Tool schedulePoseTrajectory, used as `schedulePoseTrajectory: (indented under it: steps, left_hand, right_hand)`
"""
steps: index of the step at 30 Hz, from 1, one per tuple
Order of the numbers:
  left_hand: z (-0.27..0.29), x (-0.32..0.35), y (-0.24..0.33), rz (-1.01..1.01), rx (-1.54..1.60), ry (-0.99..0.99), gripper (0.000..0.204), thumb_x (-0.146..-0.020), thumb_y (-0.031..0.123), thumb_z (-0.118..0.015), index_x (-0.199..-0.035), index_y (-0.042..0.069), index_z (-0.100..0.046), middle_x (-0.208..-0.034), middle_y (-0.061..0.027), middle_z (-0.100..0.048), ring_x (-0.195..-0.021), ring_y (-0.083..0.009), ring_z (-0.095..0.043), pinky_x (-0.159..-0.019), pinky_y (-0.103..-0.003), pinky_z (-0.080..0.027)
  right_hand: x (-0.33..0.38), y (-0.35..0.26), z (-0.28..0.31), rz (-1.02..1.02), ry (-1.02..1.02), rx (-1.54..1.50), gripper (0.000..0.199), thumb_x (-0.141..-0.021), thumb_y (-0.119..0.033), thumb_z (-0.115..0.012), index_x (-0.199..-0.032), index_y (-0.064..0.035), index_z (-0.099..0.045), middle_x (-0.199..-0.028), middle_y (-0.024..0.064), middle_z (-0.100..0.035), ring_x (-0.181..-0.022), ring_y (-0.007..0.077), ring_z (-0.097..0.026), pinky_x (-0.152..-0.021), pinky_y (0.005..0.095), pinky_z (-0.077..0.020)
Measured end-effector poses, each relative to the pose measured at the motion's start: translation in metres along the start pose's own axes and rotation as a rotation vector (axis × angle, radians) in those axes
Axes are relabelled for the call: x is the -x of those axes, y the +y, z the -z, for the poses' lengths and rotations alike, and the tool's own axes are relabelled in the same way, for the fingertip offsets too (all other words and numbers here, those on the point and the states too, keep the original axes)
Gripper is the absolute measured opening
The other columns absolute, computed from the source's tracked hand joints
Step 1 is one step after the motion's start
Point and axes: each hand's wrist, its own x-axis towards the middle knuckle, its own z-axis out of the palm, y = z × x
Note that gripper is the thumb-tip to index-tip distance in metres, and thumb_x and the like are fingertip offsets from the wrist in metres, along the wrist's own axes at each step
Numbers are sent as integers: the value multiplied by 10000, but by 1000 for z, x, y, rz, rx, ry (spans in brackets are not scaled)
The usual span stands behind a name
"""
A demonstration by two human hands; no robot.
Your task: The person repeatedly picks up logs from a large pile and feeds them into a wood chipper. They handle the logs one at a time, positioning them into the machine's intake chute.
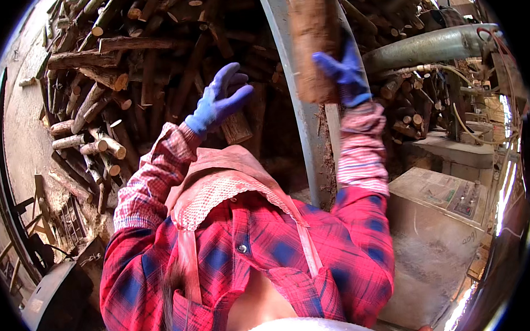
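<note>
My left hand (221, 101), in a blue-purple glove, is raised in front of the log pile with its fingers apart and nothing in it. A thick brown log (315, 48) stands upright to its right, its top cut off by the picture's upper edge. My right hand (348, 73), in a matching glove, grips the log's right side near the lower end. The thumb side lies over the bark, and the other fingers are partly hidden and smeared by motion. Both forearms wear checked and striped sleeve covers.
A large pile of cut logs (96, 93) fills the far left and middle. Right behind the log rises a grey metal post (301, 105). A thick metal pipe (431, 47) runs across the right, above a dusty box-like cabinet (416, 236). A dark metal piece (58, 299) stands at lower left.
</note>
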Motion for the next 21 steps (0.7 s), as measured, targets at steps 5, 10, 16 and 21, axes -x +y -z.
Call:
schedulePoseTrajectory:
  steps: [5,10,16,21]
  left_hand:
    - [10,7,-38,143,-257,26,688,-872,271,-710,-1419,42,-362,-1276,-148,-559,-1178,-218,-538,-1013,-337,-425]
    - [61,52,-71,436,-527,94,805,-826,355,-734,-1427,-4,-335,-1288,-207,-556,-1215,-277,-529,-1022,-370,-411]
    - [174,150,-124,688,-763,519,906,-761,571,-675,-1388,-26,-410,-1365,-248,-490,-1290,-350,-462,-1063,-403,-378]
    - [242,243,-223,966,-488,897,675,-751,432,-755,-1205,-33,-574,-1088,-184,-635,-966,-277,-607,-838,-382,-476]
  right_hand:
    - [39,44,120,43,133,781,1127,-666,-401,-833,-1513,-81,-162,-1436,283,-367,-1308,363,-415,-1087,437,-362]
    - [128,106,130,-434,30,1079,1092,-634,-414,-814,-1510,-178,-206,-1422,237,-401,-1297,395,-422,-1064,451,-384]
    - [130,102,116,-394,-94,1159,980,-678,-427,-769,-1445,-35,-301,-1441,217,-389,-1326,367,-388,-1096,443,-354]
    - [90,91,-31,-35,231,855,766,-851,-294,-687,-1448,-12,-299,-1408,254,-406,-1281,381,-427,-1076,439,-367]
